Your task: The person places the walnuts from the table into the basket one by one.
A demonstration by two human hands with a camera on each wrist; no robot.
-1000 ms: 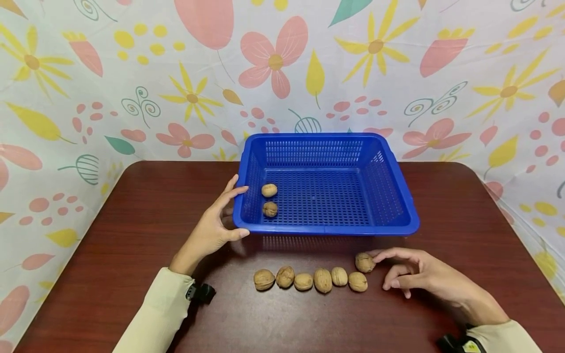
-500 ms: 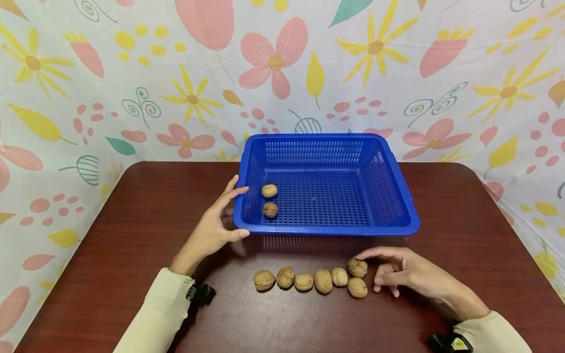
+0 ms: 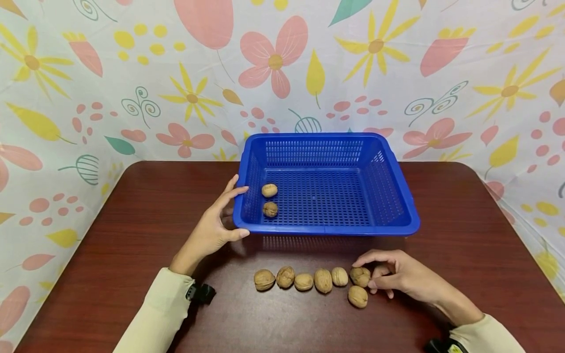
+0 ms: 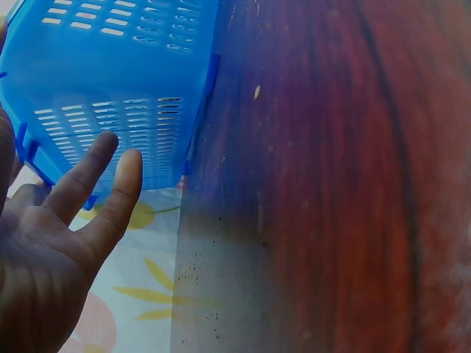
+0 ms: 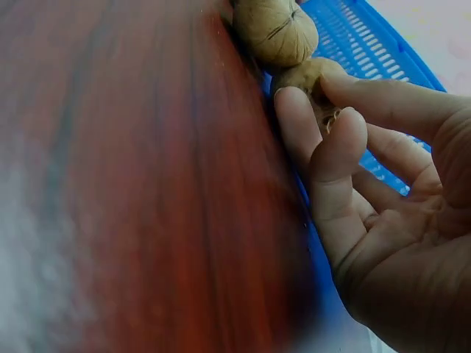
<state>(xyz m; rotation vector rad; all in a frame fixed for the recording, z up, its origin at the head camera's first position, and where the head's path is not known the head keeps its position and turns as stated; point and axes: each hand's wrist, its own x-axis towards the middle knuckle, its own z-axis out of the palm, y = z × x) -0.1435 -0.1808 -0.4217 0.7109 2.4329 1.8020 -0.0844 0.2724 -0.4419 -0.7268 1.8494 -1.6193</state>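
In the head view my right hand [image 3: 408, 275] holds a walnut [image 3: 360, 276] between thumb and forefinger at the right end of a row. Another walnut [image 3: 358, 297] sits just in front of it; the right wrist view shows the held walnut [image 5: 305, 75] beside a second walnut [image 5: 276, 31]. My left hand [image 3: 213, 228] holds the near left corner of a blue plastic basket [image 3: 324, 230], thumb at the front rim and forefinger over the left rim. Two of its fingers [image 4: 121, 195] extend by the basket's side wall in the left wrist view.
Several walnuts [image 3: 303, 282] line up on the dark brown table [image 3: 145, 215] in front of the basket. Inside it, two walnuts [image 3: 269, 209] lie along the left side. A floral cloth [image 3: 282, 63] hangs behind the table.
My right hand has moved left and toward the near side, bringing its walnut to the end of the row. The walnut there has shifted nearer. My left hand has stayed put.
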